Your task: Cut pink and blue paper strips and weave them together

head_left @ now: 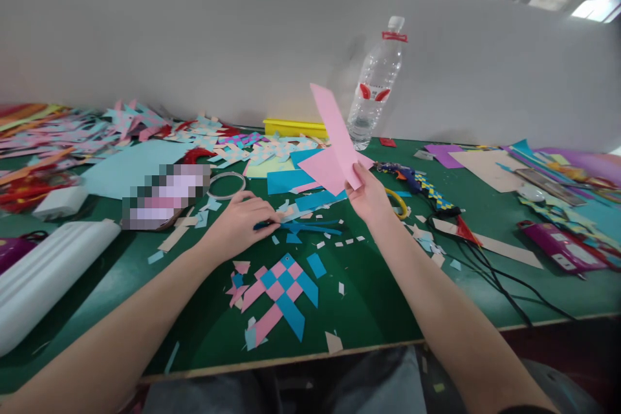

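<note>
The left hand [242, 220] and the right hand [371, 197] are both ungloved, with slender fingers and forearms bare along the length in view. At the lower right edge, a narrow dark band of what looks like cloth [526, 409] crosses the right arm near the elbow, perhaps a sleeve's hem. Muted grey-blue fabric trousers [378, 381] cover both thighs, softly creased and slightly blurred.

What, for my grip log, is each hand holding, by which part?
The right hand pinches the pink strip near its lower end. The left hand touches one end of the blue scissors-like tool; whether it grips is unclear.
</note>
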`<action>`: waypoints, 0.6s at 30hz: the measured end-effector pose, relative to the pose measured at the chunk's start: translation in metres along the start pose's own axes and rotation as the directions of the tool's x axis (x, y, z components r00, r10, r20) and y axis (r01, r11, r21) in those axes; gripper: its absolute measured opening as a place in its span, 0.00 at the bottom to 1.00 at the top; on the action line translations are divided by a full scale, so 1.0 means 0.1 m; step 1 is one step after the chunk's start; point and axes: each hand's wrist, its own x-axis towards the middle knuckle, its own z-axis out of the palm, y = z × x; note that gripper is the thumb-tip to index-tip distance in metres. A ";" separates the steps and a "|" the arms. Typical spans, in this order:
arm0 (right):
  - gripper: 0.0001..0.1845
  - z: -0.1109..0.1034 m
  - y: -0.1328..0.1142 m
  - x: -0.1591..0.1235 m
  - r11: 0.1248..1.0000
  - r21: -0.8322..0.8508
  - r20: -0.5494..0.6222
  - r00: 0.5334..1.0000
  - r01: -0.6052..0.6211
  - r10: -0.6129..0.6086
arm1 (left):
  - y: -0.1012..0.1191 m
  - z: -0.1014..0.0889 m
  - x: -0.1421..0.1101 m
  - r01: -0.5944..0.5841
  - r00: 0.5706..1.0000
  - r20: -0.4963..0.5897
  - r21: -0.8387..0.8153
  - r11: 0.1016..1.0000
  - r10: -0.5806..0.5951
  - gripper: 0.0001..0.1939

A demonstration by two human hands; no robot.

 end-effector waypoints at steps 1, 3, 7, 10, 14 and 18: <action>0.06 -0.01 -0.01 0.01 1.000 0.019 0.002 1.000 0.014 -0.014 | 0.01 0.00 0.00 -0.010 1.000 0.014 0.003 1.000 0.010 0.09; 0.06 -0.02 -0.01 0.03 0.999 0.035 0.001 1.000 0.027 -0.027 | 0.03 -0.01 0.01 -0.030 0.998 0.049 0.015 0.999 0.029 0.09; 0.06 -0.03 0.01 0.04 0.999 0.036 -0.015 1.000 0.027 -0.026 | 0.06 -0.02 0.01 -0.061 0.992 0.110 0.030 0.998 0.058 0.10; 0.07 -0.03 0.01 0.04 0.999 0.030 -0.027 0.999 0.028 -0.027 | 0.06 -0.02 0.01 -0.084 0.987 0.137 0.024 0.996 0.080 0.10; 0.07 -0.03 0.00 0.04 0.999 0.011 -0.035 0.999 0.039 -0.038 | 0.04 0.00 0.00 -0.093 0.988 0.126 0.024 0.995 0.089 0.11; 0.07 -0.05 -0.01 0.05 0.998 0.018 -0.044 0.997 0.063 -0.062 | 0.00 0.01 -0.02 -0.005 1.000 0.003 0.046 0.999 0.005 0.12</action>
